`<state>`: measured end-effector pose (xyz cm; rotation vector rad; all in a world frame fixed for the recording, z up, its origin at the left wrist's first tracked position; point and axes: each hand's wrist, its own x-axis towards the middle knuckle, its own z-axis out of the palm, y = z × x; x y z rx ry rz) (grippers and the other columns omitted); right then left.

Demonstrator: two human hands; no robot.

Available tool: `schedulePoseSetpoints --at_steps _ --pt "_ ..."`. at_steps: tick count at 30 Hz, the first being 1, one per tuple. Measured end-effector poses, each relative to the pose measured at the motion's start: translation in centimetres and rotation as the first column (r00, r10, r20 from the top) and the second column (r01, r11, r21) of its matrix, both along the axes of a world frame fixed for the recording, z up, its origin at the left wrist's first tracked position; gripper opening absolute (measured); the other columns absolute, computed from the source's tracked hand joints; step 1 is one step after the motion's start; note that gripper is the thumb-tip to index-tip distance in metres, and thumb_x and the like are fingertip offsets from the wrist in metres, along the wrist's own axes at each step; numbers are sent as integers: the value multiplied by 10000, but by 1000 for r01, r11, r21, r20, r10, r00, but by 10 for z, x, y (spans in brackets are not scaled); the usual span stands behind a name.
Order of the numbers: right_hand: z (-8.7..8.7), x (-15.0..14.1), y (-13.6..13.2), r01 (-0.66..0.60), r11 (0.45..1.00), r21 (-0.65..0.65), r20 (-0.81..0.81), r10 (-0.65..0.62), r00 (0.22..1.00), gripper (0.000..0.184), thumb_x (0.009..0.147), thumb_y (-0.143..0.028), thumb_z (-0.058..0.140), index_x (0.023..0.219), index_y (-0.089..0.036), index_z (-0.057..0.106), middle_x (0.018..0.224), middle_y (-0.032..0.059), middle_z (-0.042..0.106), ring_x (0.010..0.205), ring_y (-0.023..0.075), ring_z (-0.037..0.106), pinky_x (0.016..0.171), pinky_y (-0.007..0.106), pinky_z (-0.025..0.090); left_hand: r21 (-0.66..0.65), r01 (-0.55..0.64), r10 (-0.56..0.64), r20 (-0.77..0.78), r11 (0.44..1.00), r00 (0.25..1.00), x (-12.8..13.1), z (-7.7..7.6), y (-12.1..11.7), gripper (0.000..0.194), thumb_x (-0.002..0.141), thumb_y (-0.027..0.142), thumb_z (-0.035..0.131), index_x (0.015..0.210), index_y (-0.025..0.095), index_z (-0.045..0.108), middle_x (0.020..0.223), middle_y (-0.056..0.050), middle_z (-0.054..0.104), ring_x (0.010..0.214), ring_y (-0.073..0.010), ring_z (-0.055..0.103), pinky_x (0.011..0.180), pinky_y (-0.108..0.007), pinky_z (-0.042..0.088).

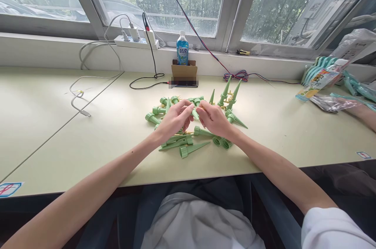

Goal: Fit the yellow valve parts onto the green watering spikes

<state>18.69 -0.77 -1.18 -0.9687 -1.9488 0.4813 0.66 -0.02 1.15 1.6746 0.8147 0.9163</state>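
My left hand [177,119] is closed around a green plastic plant watering spike [195,114], whose tapered part shows between the two hands. Beside it, my right hand [216,119] has its fingers pinched together against the spike; what lies between those fingertips is hidden. Many similar spikes lie around both hands, some with small yellow valves. One loose watering spike [194,149] rests on its side nearest me. Behind my right hand, two watering spikes [225,93] stand point up with yellow valves [230,94] at their sides.
The pale table [117,151] runs along a window sill. At the back are a blue bottle [182,49], a small cardboard box [184,70], a power strip [136,42] and cables [237,75]. On the right lie plastic packages [319,80] and another person's forearm [362,113].
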Motion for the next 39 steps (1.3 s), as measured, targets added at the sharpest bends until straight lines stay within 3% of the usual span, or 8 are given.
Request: schedulePoseSetpoints --at_steps 39 --pt "1 2 0 -12 1000 -18 25 13 1000 465 1040 -571 346 732 -224 376 568 -38 500 494 101 409 512 263 306 3 -12 12 -53 1000 999 0 5 -3 295 946 478 524 905 186 548 682 13 574 491 -94 542 439 -209 437"
